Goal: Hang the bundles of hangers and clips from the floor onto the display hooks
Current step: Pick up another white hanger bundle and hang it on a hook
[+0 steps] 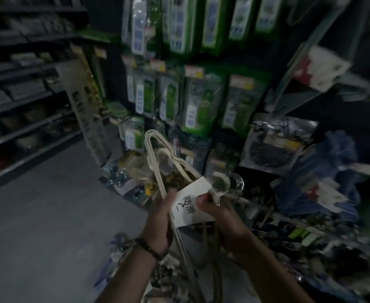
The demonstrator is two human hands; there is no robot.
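Progress: looks early. You hold one white hanger bundle (pixel 155 162) at frame centre, off the floor (pixel 48 215) but not yet on any hook. Heap of stock (pixel 310 237) at lower right appears unhung, so much is left. Green packs (pixel 201 95) fill upper centre; no free hook discernible in dim blur.

Grip: your left hand (pixel 161 217) curled round bundle's left wires, right hand (pixel 222 217) pinching right side by paper label (pixel 189 204). Label sits between hands; hook ends rise above left hand.

Bare forearms run to the left hand (pixel 160 217) and right hand (pixel 222 218), a dark beaded bracelet (pixel 150 250) circling the left wrist.
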